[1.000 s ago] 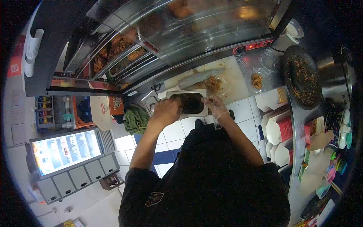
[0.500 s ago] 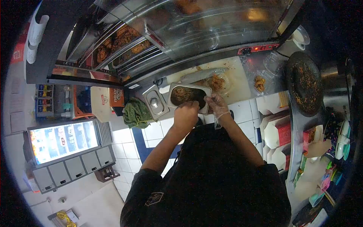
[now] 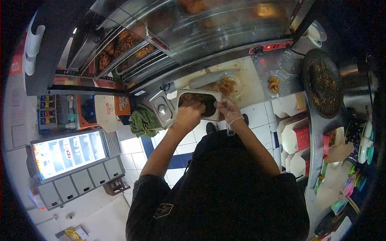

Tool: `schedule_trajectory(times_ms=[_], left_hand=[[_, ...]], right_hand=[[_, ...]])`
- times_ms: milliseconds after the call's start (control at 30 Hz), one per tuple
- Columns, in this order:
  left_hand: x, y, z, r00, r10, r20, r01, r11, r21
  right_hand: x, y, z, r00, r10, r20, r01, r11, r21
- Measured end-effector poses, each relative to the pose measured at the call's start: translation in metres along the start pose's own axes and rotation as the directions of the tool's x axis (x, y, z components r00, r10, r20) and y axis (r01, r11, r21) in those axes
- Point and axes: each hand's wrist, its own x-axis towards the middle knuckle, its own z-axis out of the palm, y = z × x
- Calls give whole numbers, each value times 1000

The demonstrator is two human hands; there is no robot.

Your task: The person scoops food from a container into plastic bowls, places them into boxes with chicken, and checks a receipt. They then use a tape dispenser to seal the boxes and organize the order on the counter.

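A rectangular metal container (image 3: 219, 96) with brown shredded food inside is tilted at the counter's edge. My left hand (image 3: 189, 114) reaches into its left part, the fingers down in the food and partly hidden. At the container's right rim is my right hand (image 3: 230, 110), in a clear plastic glove, its fingers closed on the rim. Behind, a knife (image 3: 205, 79) lies on a white cutting board (image 3: 254, 86), beside a clear plastic lid or dish (image 3: 230, 85) with shredded food. A metal lid (image 3: 162, 109) rests left of the container.
A green cloth (image 3: 142, 120) lies on the counter's left end. Further right are a clear bowl of fried food (image 3: 274, 84), a large dark round pan (image 3: 323, 84) and open white-and-red boxes (image 3: 295, 136). A heated display cabinet (image 3: 217, 40) stands behind the board.
My left hand has moved left and deeper into the container, its fingers now spread over the food. The whole view has shifted slightly.
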Motion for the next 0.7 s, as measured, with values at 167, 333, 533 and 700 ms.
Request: schedule_trajectory(times_ms=[167,333,533,700], left_hand=[[6,-12,-9,993,-94,75,111,952,-286],[9,-17,-28,982,-72,174,157,822,-548],[4,-34,-25,980,-87,180,177,800,-574],[3,-41,-29,991,-29,132,96,841,-532]], right_hand=[[3,7,1,998,-63,-26,62,997,-43],[3,8,2,995,-86,-43,81,992,-92],[2,14,1,992,-106,-66,97,987,-127],[4,8,4,995,-77,-61,75,996,-39]])
